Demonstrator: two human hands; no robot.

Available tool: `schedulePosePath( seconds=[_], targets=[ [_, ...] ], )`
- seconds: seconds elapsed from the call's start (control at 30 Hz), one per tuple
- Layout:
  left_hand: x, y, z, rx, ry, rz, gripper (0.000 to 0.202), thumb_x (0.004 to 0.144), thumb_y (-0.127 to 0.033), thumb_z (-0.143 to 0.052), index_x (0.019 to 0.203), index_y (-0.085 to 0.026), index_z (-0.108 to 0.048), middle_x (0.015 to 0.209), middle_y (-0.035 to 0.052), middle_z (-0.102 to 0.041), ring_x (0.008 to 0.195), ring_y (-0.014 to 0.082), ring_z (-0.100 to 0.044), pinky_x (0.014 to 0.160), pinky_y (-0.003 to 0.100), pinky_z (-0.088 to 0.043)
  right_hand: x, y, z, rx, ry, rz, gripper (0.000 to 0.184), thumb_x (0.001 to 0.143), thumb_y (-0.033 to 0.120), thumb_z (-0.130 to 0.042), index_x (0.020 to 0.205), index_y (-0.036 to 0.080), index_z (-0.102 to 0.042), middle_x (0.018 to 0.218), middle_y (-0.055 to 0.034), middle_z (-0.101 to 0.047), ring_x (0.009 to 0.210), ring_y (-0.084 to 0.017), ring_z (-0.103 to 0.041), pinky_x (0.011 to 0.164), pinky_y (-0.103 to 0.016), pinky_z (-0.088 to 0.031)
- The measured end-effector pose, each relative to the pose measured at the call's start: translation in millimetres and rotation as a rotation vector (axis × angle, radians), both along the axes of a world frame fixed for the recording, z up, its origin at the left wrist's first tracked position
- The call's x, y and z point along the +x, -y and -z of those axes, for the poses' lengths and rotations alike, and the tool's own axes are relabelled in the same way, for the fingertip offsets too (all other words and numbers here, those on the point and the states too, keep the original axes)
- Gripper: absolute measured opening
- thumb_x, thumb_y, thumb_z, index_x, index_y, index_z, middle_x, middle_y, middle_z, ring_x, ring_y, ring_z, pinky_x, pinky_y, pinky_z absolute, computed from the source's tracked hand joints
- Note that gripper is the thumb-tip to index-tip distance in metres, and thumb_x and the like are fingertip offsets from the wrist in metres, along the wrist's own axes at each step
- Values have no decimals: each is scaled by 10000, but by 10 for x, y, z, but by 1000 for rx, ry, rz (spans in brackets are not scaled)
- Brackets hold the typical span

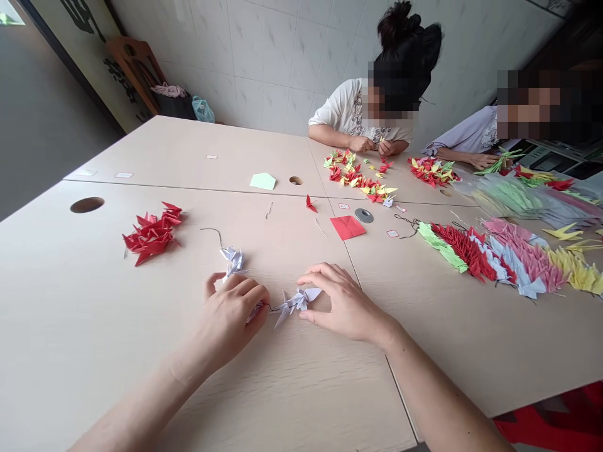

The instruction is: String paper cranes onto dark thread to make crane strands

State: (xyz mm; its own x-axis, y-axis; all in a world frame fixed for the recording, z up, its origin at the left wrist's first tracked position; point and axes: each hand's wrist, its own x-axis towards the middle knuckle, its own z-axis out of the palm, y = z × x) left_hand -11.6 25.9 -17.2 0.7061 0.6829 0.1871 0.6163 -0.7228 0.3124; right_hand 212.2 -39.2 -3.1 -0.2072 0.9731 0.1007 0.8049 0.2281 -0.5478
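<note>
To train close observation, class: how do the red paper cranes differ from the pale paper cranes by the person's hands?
The red paper cranes form a dense heap, while the pale paper cranes are few and spaced along a dark thread. The red heap lies untouched, while the left hand pinches a pale one and the right hand rests on another. Both are folded paper on one table.

Pale wooden tables with a smooth top [188, 150] stand pushed together, and the top has round holes. On them lie a heap of red paper cranes [151, 233], a white paper crane on a dark thread [233, 260], a green paper pentagon [262, 181], a folded red paper square [347, 227], a round grey disc [363, 215], and, at the right side, long rows of many-coloured paper cranes [490, 257].
</note>
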Motion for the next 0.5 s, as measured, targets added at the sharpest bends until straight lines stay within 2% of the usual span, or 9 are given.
schedulePosePath(
  seconds=[0.13, 0.27, 0.33, 0.4, 0.5],
  targets=[
    [-2, 1, 6, -5, 16, 4, 152, 889, -217, -474, 773, -225, -571, 756, -28, -652, 856, 186, -578, 954, 473, -208, -131, -26, 107, 77, -14, -70, 421, 773, 300, -739, 1163, 259, -588, 1234, -53, -562, 1156, -213, -495, 999, -365, -384],
    [-2, 2, 17, 11, 21, 12, 137, 875, -201, -475, 770, -223, -560, 738, -33, -639, 823, 177, -571, 944, 465, -221, -261, -57, 236, 152, 59, -76, 138, 845, 242, -660, 983, 245, -657, 1162, -48, -595, 1098, -211, -523, 966, -385, -385],
    [-2, 1, 21, 20, 16, 10, 138, 862, -171, -466, 760, -219, -546, 726, -37, -626, 812, 172, -566, 944, 462, -224, -256, -72, 263, 164, 70, -39, 97, 851, 185, -636, 926, 241, -661, 1101, -38, -612, 1057, -198, -539, 943, -376, -396],
    [-4, 1, 26, 27, 10, 10, 138, 856, -160, -461, 757, -219, -537, 725, -39, -617, 812, 170, -563, 945, 463, -225, -205, -79, 262, 143, 55, -30, 191, 824, 180, -668, 999, 255, -648, 1119, -33, -609, 1067, -194, -541, 955, -372, -401],
    [-13, -2, 34, 32, 0, 4, 140, 864, -175, -453, 756, -219, -531, 731, -35, -614, 816, 175, -562, 940, 468, -232, -75, -73, 215, 57, 23, -61, 510, 757, 224, -747, 1225, 292, -556, 1293, -39, -539, 1189, -211, -493, 1014, -378, -394]
  ],
)
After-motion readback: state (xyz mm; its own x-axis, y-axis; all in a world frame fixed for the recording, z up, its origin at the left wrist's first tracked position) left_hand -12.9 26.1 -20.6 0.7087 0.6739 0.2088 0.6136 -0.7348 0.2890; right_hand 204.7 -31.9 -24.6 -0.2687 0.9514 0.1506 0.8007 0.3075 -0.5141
